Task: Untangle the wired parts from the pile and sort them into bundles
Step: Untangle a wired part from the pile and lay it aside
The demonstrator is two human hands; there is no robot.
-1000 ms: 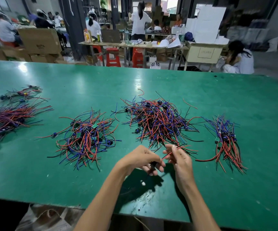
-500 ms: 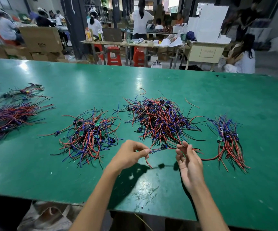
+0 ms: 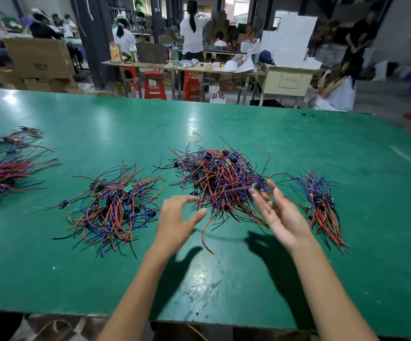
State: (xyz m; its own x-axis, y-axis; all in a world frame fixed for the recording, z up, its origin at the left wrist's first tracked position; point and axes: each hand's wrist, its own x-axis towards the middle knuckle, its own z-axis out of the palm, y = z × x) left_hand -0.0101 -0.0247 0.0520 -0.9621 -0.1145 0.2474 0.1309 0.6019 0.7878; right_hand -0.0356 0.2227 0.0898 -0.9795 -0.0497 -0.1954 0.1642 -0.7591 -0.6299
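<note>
Far out to the left of the left hand (image 3: 177, 215), at the edge of the green table (image 3: 347, 148), lies a combed-out bundle (image 3: 0, 175) of red, blue and black leads, their ends pointing one way, which suggests finished sorting. Nearer, just left of that hand, sits a looser heap (image 3: 112, 205) of wired parts with small green circuit boards showing among the strands. The left hand hovers low over the table with fingers and thumb spread and lightly curved, gripping nothing. Ahead of both hands, between them and slightly beyond, is the main tangled pile (image 3: 221, 178), the source still to be worked through. A single wired part (image 3: 226, 193) stretches across the near side of that pile toward the right hand (image 3: 282, 215), its red tail drooping onto the table; motion blur hides whether any finger still touches it. The right hand is palm-up with straight fingers, not clasping anything, probably flicking the part free. Just right of it lies a neat bundle (image 3: 321, 205), strands aligned toward the person, likely where the freed part belongs.
</note>
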